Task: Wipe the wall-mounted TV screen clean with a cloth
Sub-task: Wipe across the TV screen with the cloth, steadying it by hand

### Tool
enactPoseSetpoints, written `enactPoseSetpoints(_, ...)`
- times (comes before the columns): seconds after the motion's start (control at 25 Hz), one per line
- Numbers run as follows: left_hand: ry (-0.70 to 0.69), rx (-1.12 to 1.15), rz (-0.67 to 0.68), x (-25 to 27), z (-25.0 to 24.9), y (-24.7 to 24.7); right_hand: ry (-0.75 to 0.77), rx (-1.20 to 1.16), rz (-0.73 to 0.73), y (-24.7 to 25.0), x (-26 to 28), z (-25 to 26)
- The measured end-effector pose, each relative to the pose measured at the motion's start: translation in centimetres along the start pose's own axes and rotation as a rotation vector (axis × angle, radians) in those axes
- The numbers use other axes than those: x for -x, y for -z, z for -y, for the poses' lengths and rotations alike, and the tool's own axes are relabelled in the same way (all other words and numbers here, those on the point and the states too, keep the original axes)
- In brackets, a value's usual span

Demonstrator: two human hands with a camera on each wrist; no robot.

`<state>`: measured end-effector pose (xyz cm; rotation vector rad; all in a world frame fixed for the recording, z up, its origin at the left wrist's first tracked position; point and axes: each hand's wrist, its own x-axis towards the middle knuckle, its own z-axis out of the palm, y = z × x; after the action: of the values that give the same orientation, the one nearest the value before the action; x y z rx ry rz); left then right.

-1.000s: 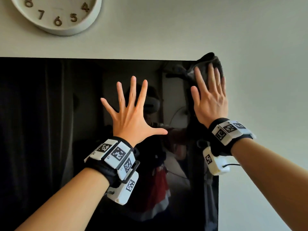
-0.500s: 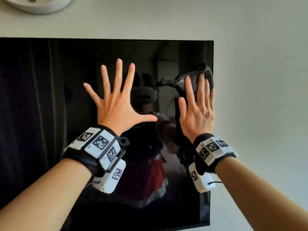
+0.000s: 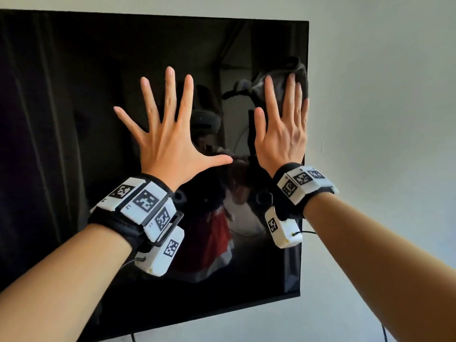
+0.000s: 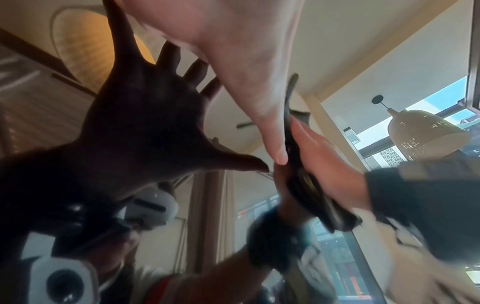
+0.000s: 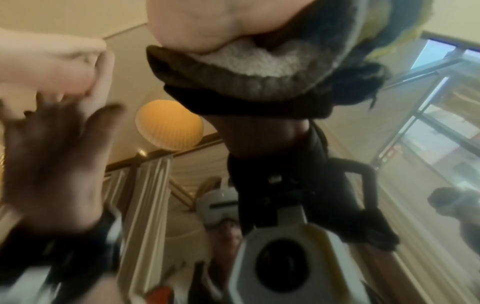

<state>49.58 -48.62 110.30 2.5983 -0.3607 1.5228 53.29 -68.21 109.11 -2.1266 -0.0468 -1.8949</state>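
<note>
A black wall-mounted TV screen (image 3: 74, 119) fills the left and middle of the head view. My right hand (image 3: 281, 129) lies flat with straight fingers on a dark grey cloth (image 3: 299, 75), pressing it against the screen near its right edge. The cloth (image 5: 259, 78) bulges out under that palm in the right wrist view, and its dark edge (image 4: 298, 181) shows between palm and glass in the left wrist view. My left hand (image 3: 167, 134) is spread wide, palm on the glass mid-screen, holding nothing. The screen mirrors both hands.
A pale wall (image 3: 382, 119) surrounds the TV on the right and below. The TV's right edge (image 3: 305, 169) runs just beside my right hand. A dark cable (image 3: 383, 333) hangs at the lower right.
My right hand has slid the cloth down the screen's right side from the top corner. The left hand has moved down with it, still spread. The clock above has left the view.
</note>
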Motion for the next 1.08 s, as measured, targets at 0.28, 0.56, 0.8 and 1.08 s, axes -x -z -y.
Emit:
enactPoseSetpoints(0.28,-0.045,-0.043,0.039,4.1,-0.5,-2.8,0.043,0.047,0.024,-0.1,5.3,-1.2)
enactPoseSetpoints(0.56,-0.057,-0.062,0.022,4.2,-0.3,-2.9,0.026,-0.001,-0.036,-0.4,2.6,-0.7)
enactPoseSetpoints(0.8,-0.056,-0.062,0.018,4.2,-0.3,-3.0,0.013,0.005,0.016,-0.5,7.3,-1.5)
enactPoseSetpoints(1.08,-0.057,-0.078,0.011,4.3,-0.3,-2.9,0.006,-0.005,-0.003,-0.5,9.5,-1.9)
